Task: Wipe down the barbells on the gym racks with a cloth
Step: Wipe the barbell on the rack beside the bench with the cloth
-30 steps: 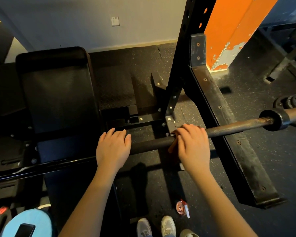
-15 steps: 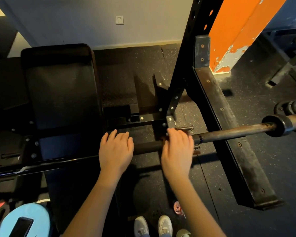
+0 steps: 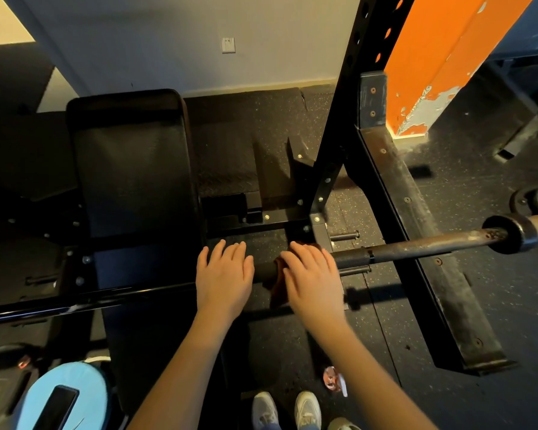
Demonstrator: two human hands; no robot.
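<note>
My left hand (image 3: pixel 224 276) lies flat on the barbell (image 3: pixel 416 248), fingers straight, gripping nothing. My right hand (image 3: pixel 312 279) is beside it on the barbell, fingers nearly straight, pressing the cloth (image 3: pixel 277 283) down.

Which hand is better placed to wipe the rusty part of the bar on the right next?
Right, probably. The right hand presses the cloth on the bar and lies nearer the rusty part. The left hand rests bare on the bar, farther away.
</note>
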